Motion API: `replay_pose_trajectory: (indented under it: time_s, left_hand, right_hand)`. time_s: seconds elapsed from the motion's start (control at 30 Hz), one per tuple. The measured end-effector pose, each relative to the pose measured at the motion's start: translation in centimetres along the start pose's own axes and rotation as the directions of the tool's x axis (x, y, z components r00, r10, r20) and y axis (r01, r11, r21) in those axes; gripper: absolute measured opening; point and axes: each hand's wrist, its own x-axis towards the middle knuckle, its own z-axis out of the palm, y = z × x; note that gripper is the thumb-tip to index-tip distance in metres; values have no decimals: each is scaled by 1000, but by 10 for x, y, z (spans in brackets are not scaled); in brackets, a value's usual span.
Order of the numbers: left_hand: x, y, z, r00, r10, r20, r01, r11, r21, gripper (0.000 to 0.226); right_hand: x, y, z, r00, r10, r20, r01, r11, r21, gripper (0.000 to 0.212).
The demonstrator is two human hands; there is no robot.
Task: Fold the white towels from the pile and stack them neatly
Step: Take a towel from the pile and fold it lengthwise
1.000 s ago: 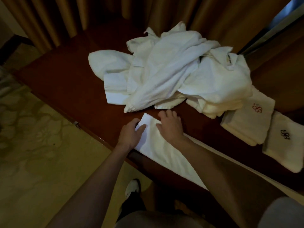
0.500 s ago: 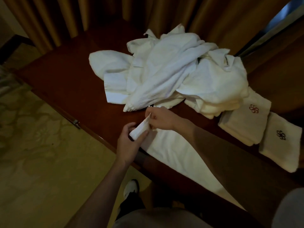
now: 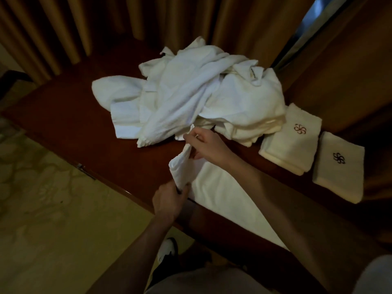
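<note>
A long white towel lies along the near edge of the dark wooden table, folded into a narrow strip. Its far end is lifted off the wood. My left hand grips the near corner of that end. My right hand pinches the far corner, higher up, just in front of the pile of loose white towels. To the right lie a folded towel stack with a red emblem and a folded towel with a dark emblem.
Brown curtains hang behind the table. A wooden panel stands at the right. Patterned carpet lies left of the table edge. My white shoe shows below the edge.
Both hands went from pressing the towel's end flat to gripping its corners. They have lifted that end and pulled it up and back over the strip.
</note>
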Motion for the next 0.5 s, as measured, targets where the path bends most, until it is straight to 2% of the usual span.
replay_pose_trajectory:
  time_s: [0.07, 0.13, 0.27, 0.33, 0.4, 0.5]
  left_hand:
    - [-5, 2, 6, 996, 32, -78, -30, 999, 23, 24]
    - [-9, 4, 10, 993, 43, -114, -39, 999, 39, 21]
    - [-14, 11, 18, 994, 71, -88, -60, 991, 117, 34]
    - [-15, 16, 24, 989, 130, -64, -119, 981, 154, 30]
    - [-18, 23, 30, 984, 168, -59, -157, 975, 154, 27]
    - [-24, 34, 38, 981, 179, -70, -166, 973, 161, 41]
  right_hand:
    - [-11, 6, -12, 999, -22, -47, 22, 1000, 9, 20]
    - [-23, 19, -22, 995, -25, -95, 26, 1000, 9, 17]
    - [-50, 41, -49, 989, -6, -148, 15, 998, 60, 10]
    - [-63, 50, -61, 991, 4, -136, 15, 991, 135, 7]
    - [-76, 62, -71, 988, 10, -156, 13, 989, 146, 8]
    - [-102, 82, -82, 966, 40, -256, 10, 981, 194, 16]
